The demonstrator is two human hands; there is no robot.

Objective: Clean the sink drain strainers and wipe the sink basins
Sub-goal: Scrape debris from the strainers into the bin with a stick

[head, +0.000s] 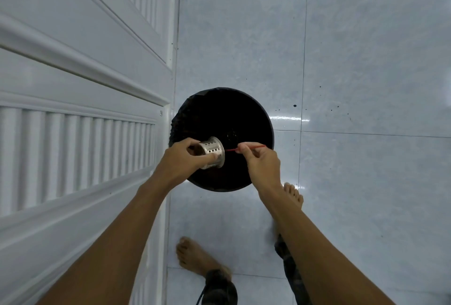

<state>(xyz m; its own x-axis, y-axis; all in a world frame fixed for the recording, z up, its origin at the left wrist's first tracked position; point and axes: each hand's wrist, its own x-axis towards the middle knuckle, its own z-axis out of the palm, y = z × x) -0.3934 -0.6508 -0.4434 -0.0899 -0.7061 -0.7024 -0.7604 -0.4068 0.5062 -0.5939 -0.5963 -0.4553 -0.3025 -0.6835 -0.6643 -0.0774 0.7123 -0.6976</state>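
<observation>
A metal drain strainer [211,150], a perforated steel cup with a flared rim, lies on its side over a round black bin [223,119]. My left hand [181,158] grips it around its body, rim pointing right. My right hand [262,162] pinches a thin red stick [253,147] whose left tip reaches toward the strainer's rim. Both hands hover above the bin's dark opening.
The bin, lined with a black bag, stands on pale glossy floor tiles [366,60] beside a white panelled door [73,85] on the left. My bare feet [195,258] stand just in front of the bin. Small dark specks dot the tiles to the right.
</observation>
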